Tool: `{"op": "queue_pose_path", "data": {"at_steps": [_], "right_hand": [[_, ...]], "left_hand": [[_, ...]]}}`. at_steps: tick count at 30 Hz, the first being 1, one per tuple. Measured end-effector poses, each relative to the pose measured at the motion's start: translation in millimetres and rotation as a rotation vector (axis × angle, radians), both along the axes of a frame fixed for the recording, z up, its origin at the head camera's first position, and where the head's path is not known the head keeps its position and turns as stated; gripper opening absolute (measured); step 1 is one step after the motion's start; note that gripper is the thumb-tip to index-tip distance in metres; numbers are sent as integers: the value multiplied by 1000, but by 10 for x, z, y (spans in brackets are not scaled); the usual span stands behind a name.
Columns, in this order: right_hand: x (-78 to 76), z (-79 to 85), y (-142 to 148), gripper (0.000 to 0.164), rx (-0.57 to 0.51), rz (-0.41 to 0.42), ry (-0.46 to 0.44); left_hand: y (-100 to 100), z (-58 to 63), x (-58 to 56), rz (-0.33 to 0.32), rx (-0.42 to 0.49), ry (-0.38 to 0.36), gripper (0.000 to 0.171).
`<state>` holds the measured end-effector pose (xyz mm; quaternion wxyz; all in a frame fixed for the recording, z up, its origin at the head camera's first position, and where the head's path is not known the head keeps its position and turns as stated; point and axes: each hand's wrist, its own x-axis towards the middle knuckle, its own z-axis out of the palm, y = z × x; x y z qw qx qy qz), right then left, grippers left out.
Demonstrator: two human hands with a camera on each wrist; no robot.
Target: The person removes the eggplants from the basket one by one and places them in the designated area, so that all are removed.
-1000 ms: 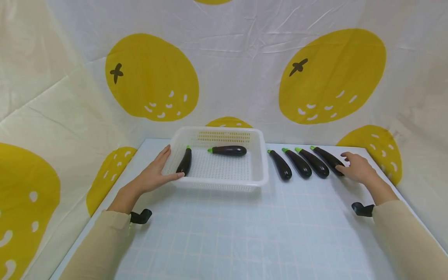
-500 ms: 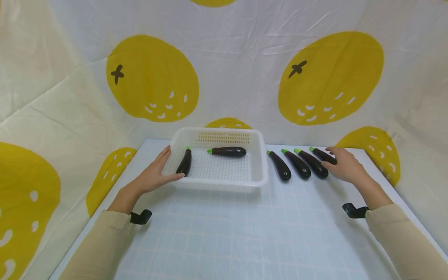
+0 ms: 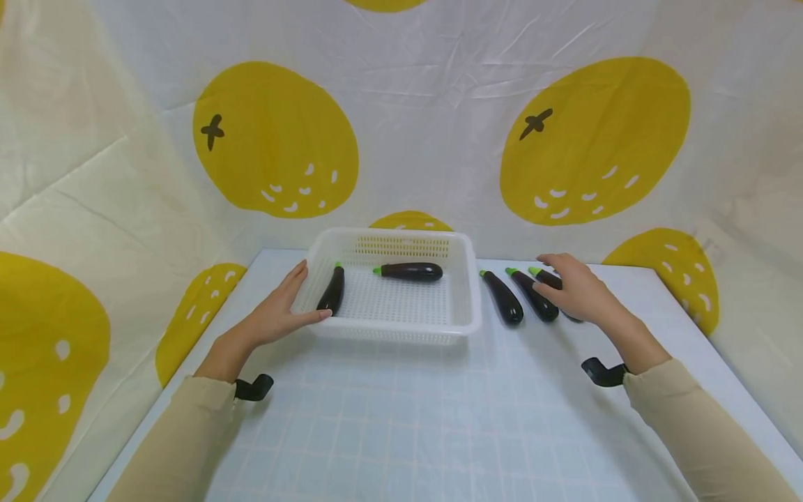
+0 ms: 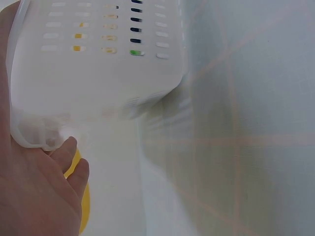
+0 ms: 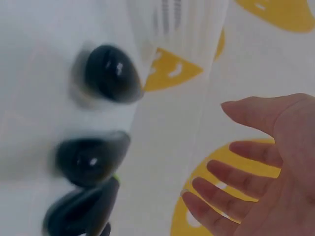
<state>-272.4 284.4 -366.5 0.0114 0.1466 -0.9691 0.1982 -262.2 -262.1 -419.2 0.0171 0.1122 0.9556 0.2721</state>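
Note:
My left hand (image 3: 271, 317) rests at the front left corner of a white perforated plastic basket (image 3: 392, 330), fingers along its left side and thumb on the rim. Inside lie two dark eggplants with green stems: one eggplant (image 3: 332, 289) along the left wall, another eggplant (image 3: 410, 272) crosswise near the back. My right hand (image 3: 580, 289) hovers over the eggplants right of the basket, fingers spread and holding nothing. Outside, the nearest eggplant (image 3: 504, 298) and its neighbour (image 3: 542, 305) show; a third eggplant (image 3: 548, 279) is partly covered by the hand. A fourth is hidden behind it.
The table (image 3: 401, 418) has a light blue checked cover. Behind and beside it hangs a white cloth (image 3: 433, 139) with large yellow fruit prints. Each wrist wears a black camera mount (image 3: 254, 388).
My right hand has moved left from the rightmost eggplant, across the row. The left hand, basket and eggplants show no visible movement.

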Motion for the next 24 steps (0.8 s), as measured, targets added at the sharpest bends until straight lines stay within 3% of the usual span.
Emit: {"op": "queue_pose_path", "data": {"at_steps": [11,18,24], "right_hand": [[-14,139,-623,60,3,98,42],[-116,267,-993,62,6,177,28],[-247,385,-1230,61,-3,299,-9]], "left_hand": [[6,6,20,-6,40,1,122],[1,29,29,-1,17,-11,122],[8,29,29,-3,10,-20,124]]}}
